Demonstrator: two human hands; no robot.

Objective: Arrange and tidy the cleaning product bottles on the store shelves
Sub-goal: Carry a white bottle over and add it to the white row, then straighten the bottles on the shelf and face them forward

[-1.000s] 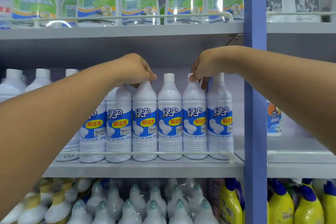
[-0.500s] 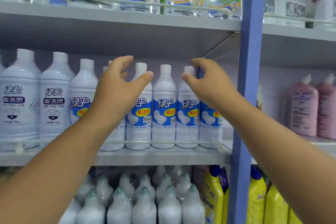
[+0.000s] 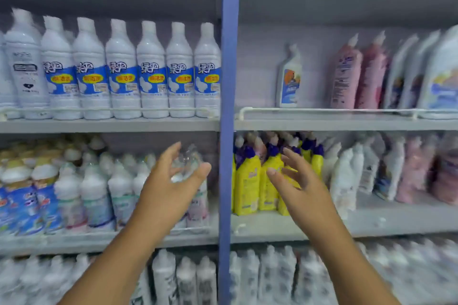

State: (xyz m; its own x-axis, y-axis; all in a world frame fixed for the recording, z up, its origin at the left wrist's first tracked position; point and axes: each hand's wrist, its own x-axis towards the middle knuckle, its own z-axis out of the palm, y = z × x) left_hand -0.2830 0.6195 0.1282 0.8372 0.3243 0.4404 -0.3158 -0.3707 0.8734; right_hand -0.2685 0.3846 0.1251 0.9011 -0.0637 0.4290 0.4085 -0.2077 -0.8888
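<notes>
Both my hands hang in front of the middle tier of a grey metal store shelf [image 3: 106, 125], fingers spread and loosely bent, holding nothing. My left hand [image 3: 168, 180] is raised before a blurred, plastic-wrapped bunch of white bottles with pastel labels [image 3: 99, 195]; whether its fingertips touch the clear wrap I cannot tell. My right hand [image 3: 297, 185] is spread in front of the yellow squeeze bottles with dark blue angled caps [image 3: 247, 180], apart from them as far as the blur allows.

Between my hands runs the blue upright post [image 3: 229, 81] that splits the shelving into two bays. On the tier above, in the left bay, a row of tall white plastic bottles with blue-and-white labels and yellow ovals [image 3: 151, 71] stands upright, shoulder to shoulder, labels facing out, behind a thin white wire rail [image 3: 104, 109]. At the row's left end stands a white bottle with a grey label [image 3: 24, 69]. In the right bay of that tier, a single white angled-neck bottle with an orange-and-blue label [image 3: 288, 79] stands alone, well apart from the pink refill pouches [image 3: 357, 74] further right. White bottles [image 3: 183, 277] fill the bottom tier, heavily blurred.
</notes>
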